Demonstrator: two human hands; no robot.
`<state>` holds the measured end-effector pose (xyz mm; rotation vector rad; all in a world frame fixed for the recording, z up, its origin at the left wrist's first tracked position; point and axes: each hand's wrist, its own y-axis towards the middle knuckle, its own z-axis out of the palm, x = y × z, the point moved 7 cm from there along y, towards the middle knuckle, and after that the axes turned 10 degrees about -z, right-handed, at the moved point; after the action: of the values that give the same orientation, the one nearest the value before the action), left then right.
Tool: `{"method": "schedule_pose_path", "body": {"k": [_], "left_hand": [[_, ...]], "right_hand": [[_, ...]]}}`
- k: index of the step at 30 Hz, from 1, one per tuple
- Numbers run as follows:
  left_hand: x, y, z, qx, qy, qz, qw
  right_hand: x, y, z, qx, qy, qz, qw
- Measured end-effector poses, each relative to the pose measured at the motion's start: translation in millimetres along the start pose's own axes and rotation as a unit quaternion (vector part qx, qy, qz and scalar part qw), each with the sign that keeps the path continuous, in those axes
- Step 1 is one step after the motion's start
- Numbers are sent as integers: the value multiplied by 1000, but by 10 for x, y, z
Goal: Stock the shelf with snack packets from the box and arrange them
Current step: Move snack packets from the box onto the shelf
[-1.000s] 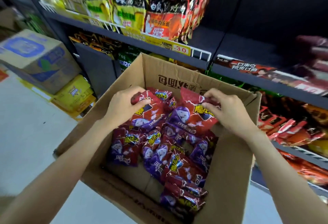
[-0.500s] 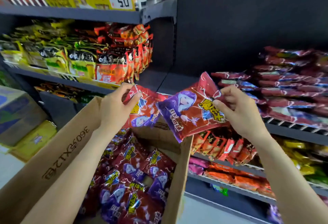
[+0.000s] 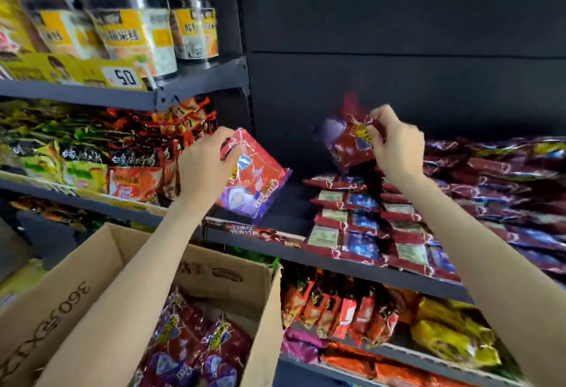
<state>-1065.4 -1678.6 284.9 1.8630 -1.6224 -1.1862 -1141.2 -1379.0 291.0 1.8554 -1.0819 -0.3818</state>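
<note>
**shelfwatcher:** So a second before this both hands were down in the box (image 3: 245,282), each grabbing a red-and-purple packet. By this point they'd come all the way up to the shelf (image 3: 294,253). The left hand (image 3: 203,169) had its fingers curled over the top edge of one packet (image 3: 254,178), hanging tilted above the bare stretch at the shelf's left end. The right hand (image 3: 395,144) pinched the other packet (image 3: 346,144) by its top, right over the stacks (image 3: 361,221) already laid out near the front edge.

**aisle9:** Were they actually set down yet?

**shelfwatcher:** Nope, both were in the air, not touching the shelf. The right one was blurry, so I'd guess it was mid-move. Looked to me like the carry was done and placing came next. Plenty of packets were left in the box too, so lots of trips to go.
</note>
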Motion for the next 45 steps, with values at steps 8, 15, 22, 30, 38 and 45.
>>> {"method": "schedule_pose_path", "body": {"k": [8, 15, 22, 30, 38, 45], "left_hand": [[-400, 646, 618, 33, 98, 94, 990], [-973, 644, 1435, -30, 88, 222, 971], [-1660, 209, 2090, 255, -117, 155, 947], [-1591, -26, 2255, 485, -191, 60, 851], [-1021, -125, 911, 105, -146, 153, 972], [-156, -723, -118, 29, -64, 231, 970]], "right_hand": [[161, -331, 751, 263, -157, -300, 903], [-4, -439, 885, 333, -142, -238, 901], [-153, -486, 675, 314, -29, -174, 933], [-292, -372, 629, 295, -174, -137, 930], [175, -397, 147, 114, -1, -81, 990], [1392, -820, 25, 13, 99, -160, 982]]}}
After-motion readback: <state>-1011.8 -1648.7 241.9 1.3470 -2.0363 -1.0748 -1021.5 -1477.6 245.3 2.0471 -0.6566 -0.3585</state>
